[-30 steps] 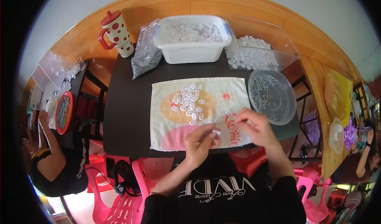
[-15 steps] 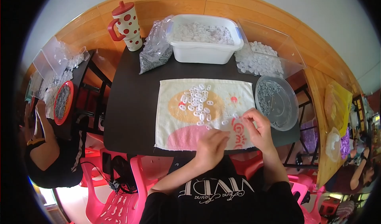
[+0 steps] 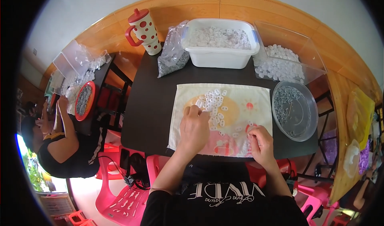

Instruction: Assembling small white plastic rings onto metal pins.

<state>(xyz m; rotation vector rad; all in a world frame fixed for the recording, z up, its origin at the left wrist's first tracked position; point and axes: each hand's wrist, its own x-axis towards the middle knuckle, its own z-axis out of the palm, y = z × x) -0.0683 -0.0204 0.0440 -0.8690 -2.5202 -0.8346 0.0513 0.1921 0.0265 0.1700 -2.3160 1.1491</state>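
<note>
A pile of small white oval plastic pieces with holes [image 3: 214, 99] lies on a printed cream towel [image 3: 260, 96]. My left hand [image 3: 195, 128] reaches over the pile's left edge, fingers curled down against the pieces; whatever is between its fingertips is hidden. Over the towel's lower right part, my right hand [image 3: 261, 145] is closed in a pinch. Anything in that pinch is too small to make out. A few loose pieces lie on the towel between the two hands.
A round clear tub [image 3: 307, 124] of small grey metal-looking parts stands right of the towel. Behind are a white bin [image 3: 220, 58], a clear box [image 3: 312, 58] of white discs, a bag [image 3: 172, 62] of grey parts and a dotted tumbler [image 3: 146, 32]. Another person [image 3: 60, 146] sits left.
My left hand has moved left and away from me, from the towel's front part to the pile. My right hand stays pinched, slightly nearer to me. The whole view has shifted.
</note>
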